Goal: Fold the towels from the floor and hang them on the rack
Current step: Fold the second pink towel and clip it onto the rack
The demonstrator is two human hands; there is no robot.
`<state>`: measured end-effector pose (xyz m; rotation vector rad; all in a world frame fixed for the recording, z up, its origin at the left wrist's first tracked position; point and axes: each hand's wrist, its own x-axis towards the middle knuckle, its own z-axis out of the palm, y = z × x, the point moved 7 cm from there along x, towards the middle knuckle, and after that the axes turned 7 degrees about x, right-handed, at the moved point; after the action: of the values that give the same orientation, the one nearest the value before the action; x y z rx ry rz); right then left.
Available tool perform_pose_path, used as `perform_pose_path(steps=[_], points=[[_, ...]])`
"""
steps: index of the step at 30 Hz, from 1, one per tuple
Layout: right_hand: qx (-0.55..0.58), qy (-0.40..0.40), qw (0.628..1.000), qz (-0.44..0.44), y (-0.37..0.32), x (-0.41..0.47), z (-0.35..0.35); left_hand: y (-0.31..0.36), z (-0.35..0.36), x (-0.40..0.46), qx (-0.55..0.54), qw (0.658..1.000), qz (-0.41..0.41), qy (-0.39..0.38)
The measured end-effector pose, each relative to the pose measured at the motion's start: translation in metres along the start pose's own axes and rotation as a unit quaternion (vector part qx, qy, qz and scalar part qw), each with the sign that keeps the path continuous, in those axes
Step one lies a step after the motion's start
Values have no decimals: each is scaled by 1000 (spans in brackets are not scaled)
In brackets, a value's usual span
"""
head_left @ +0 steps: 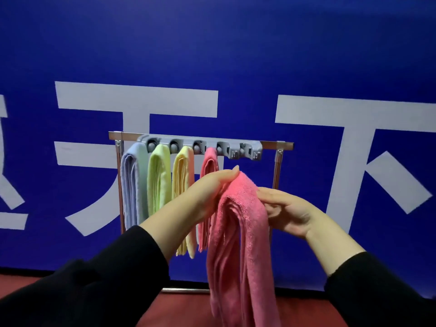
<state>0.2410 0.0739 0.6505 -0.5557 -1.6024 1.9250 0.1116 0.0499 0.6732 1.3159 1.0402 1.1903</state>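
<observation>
A folded pink towel (238, 232) hangs in long folds in front of the rack, draped over my left hand (207, 192), whose fingers and thumb pinch its top fold. My right hand (286, 212) touches the towel's right side with loosely bent fingers. Behind stands a metal rack (278, 145) carrying a grey clip holder (247, 152). Hanging from it, left to right, are a light blue towel (133, 182), a green towel (158, 178), a yellow towel (182, 178) and another pink towel (208, 164). The clip at the far right holds nothing.
A blue wall banner (236, 55) with large white characters stands right behind the rack. Red floor (184, 308) runs along the bottom, with the rack's base bar (184, 290) lying on it. My black sleeves fill the lower corners.
</observation>
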Motion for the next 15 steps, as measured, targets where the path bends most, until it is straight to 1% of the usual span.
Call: perform_pose_path(steps=[1,3,4,6,8,9,11,12,13,15], points=[[-35,11,999,0,0,4,-10,1,-4,10,16,1000,5,18],[-74,43,996,-6,-3,14,-30,6,-15,33,93,994,29,48],[-61,61,996,-14,-5,20,-38,8,-19,43,136,989,37,52],[12,90,994,-52,-9,39,-56,8,-26,64,202,978,31,50],[79,112,986,-90,-17,61,-67,8,-32,85,235,970,23,53],[103,124,982,-101,-21,73,-71,9,-37,95,234,969,25,73],[124,155,973,-114,-29,95,-79,13,-50,117,165,974,27,155],[127,171,970,-117,-34,106,-82,11,-55,128,112,978,10,175],[130,179,968,-118,-38,116,-83,9,-54,138,52,982,-12,179],[145,188,965,-109,-45,136,-82,9,-56,160,-39,979,-25,198]])
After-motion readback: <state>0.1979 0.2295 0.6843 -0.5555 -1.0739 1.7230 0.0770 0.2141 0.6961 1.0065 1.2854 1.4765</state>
